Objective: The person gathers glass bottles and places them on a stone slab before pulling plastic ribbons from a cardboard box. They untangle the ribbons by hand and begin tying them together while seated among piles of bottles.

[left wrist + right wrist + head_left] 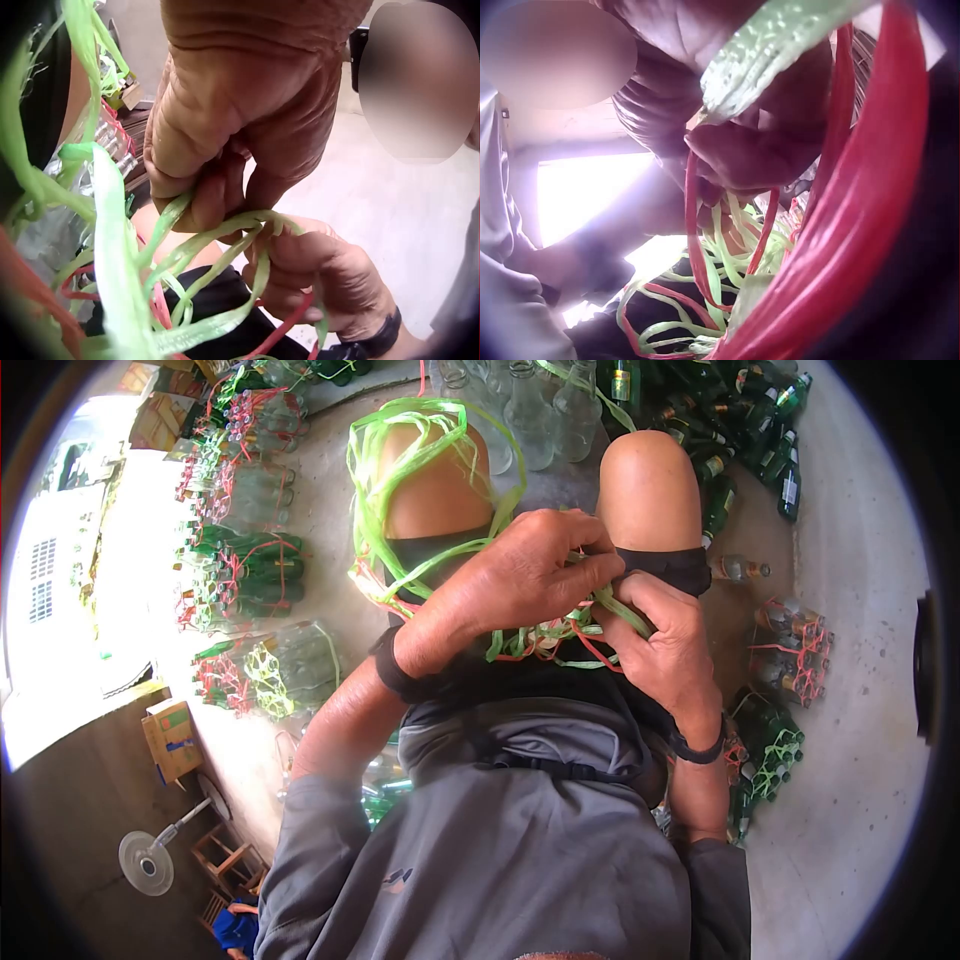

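Note:
Green plastic strands (375, 510) hang over the knee on the left and run down to the lap, mixed with red ones (597, 650). Above the lap the left hand (535, 570) pinches green strand between thumb and fingers; the left wrist view shows this hand (240, 127) from close by. Close beside it, the right hand (665, 635) grips green strand too, and in the left wrist view its fingers (304, 259) hold the strand's crossing. In the right wrist view, red strand (840, 247) and a pale green strip (757, 60) pass near the right hand (742, 154).
Bundled bottles (245, 575) stand in a row at the left. Clear bottles (535, 420) stand beyond the knees, and green bottles (785, 470) lie at the upper right. More tied bundles (795, 650) are by the right wall. A fan (147, 863) is at the lower left.

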### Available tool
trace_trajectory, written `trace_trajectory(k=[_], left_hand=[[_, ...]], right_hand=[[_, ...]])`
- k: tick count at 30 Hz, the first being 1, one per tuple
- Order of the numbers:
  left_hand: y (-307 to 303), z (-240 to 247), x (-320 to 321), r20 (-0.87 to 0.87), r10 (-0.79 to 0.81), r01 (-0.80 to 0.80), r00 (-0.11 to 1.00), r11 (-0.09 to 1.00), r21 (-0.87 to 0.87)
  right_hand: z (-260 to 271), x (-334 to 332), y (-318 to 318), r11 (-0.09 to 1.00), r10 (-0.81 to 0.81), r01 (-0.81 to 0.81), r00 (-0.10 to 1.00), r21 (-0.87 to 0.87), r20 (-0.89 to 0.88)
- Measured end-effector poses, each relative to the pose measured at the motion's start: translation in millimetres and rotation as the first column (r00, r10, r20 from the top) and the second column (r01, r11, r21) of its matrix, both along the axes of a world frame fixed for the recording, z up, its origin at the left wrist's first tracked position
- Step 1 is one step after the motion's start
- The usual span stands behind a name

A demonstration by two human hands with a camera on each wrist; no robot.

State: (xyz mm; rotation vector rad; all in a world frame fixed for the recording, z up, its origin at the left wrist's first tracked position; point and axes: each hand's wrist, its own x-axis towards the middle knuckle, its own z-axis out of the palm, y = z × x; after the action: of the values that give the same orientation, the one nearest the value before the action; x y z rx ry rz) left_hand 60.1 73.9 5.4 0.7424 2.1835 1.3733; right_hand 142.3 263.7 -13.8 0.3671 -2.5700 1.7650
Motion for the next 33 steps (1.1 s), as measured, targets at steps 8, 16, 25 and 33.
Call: trace_trajectory(k=[8, 16, 25, 33], left_hand=[[-4.6, 3.3, 1.4, 0.229, 0.001, -0.012, 0.973, 0.999, 0.045], [-11.6, 2.0, 3.0, 0.344, -0.033, -0.003, 0.938, 0.995, 0.102], [-12.5, -6.2, 7.6, 0.235, -0.003, -0.022, 0.972, 0.994, 0.105], [-11.5, -16.4, 8.2, 0.045, 0.185, -0.186, 0.982, 0.982, 0.023]], right_hand=[[1.8, 4.8, 9.4, 0.996, 0.018, -0.016, 0.999, -0.086, 0.027], [-1.1, 6.8, 14.6, 0.978, -0.028, 0.045, 0.996, -0.206, 0.086], [14.1, 6.6, 24.7, 0.964, -0.063, 0.138, 0.950, -0.228, 0.306], [74.9, 31.2, 39.0, 0.954, -0.261, 0.272, 0.961, -0.128, 0.097]])
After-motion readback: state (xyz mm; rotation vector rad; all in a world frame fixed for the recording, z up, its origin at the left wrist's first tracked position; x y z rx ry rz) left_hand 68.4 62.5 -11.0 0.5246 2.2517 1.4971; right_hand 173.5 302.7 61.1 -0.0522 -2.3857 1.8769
